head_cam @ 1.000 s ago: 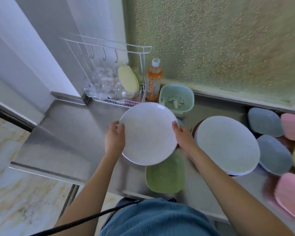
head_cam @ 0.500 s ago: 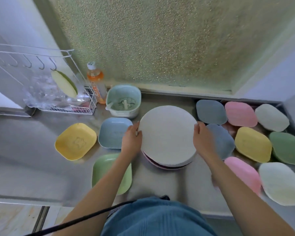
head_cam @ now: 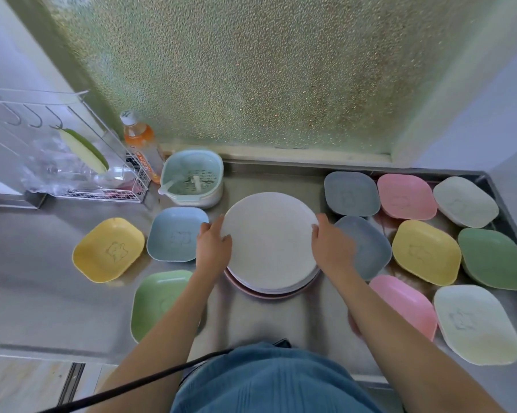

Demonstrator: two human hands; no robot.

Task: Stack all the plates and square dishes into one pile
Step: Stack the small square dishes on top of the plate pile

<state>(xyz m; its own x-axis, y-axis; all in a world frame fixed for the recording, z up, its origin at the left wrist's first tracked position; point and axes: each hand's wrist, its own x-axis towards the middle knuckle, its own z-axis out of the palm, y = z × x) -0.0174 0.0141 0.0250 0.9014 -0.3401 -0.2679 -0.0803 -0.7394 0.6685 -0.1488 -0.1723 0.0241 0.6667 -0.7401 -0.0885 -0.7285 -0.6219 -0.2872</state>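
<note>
A pile of round plates stands in the middle of the steel counter, a white plate (head_cam: 270,241) on top and a pink rim at the bottom. My left hand (head_cam: 213,248) grips the top plate's left edge and my right hand (head_cam: 330,248) its right edge. Left of the pile lie a yellow square dish (head_cam: 108,249), a light blue one (head_cam: 175,234) and a green one (head_cam: 159,302). To the right lie several square dishes: grey-blue (head_cam: 351,193), pink (head_cam: 406,196), cream (head_cam: 465,201), yellow (head_cam: 425,251), green (head_cam: 494,259), pink (head_cam: 406,302) and pale (head_cam: 476,323).
A mint strainer basket (head_cam: 193,177) and an orange bottle (head_cam: 141,144) stand at the back, beside a white wire rack (head_cam: 72,162) holding plastic wrap. A frosted glass panel rises behind. The counter's front edge runs near my body.
Both hands carried the white plate from the left over to the pile and lowered it on top. The view swung to the right, showing the dishes on the right side.
</note>
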